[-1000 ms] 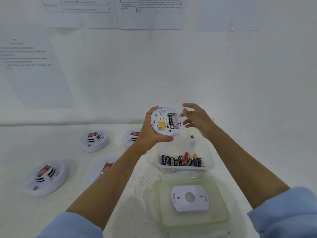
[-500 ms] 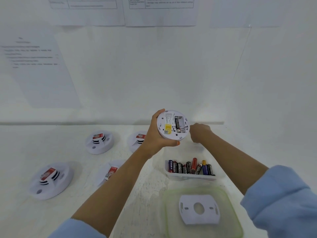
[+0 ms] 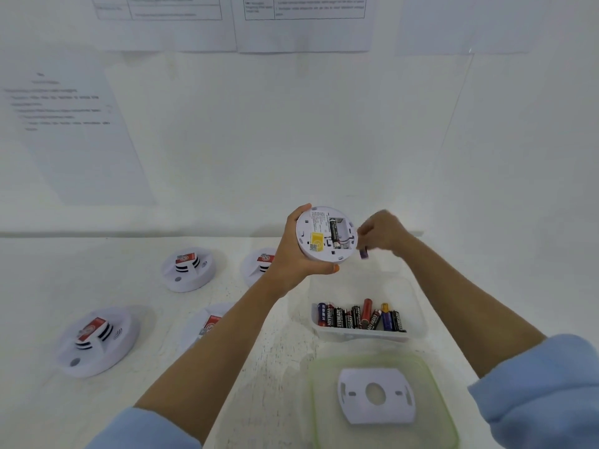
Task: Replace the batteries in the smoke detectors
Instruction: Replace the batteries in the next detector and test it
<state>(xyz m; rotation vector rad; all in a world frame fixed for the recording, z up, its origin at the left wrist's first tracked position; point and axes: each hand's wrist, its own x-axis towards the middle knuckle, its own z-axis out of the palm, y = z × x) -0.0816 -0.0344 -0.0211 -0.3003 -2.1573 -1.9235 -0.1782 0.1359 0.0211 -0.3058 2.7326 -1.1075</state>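
My left hand (image 3: 291,254) grips a round white smoke detector (image 3: 324,234), raised above the table with its back side toward me. One black battery (image 3: 334,233) sits in its open compartment, and the slot beside it is bare. My right hand (image 3: 384,233) is just right of the detector, fingers pinched on a purple battery (image 3: 363,253) that hangs below them. A clear plastic tub (image 3: 418,306) beneath my hands holds several loose batteries (image 3: 359,317).
Several other white smoke detectors with red labels lie on the white table at left, among them one (image 3: 188,268) and one (image 3: 97,340). A green-rimmed lid (image 3: 317,403) at the front right carries a white mounting plate (image 3: 376,395). A white wall with papers is behind.
My right hand dipped behind the detector toward the tub, then came back up beside the detector holding a purple battery. The left hand kept the detector raised.
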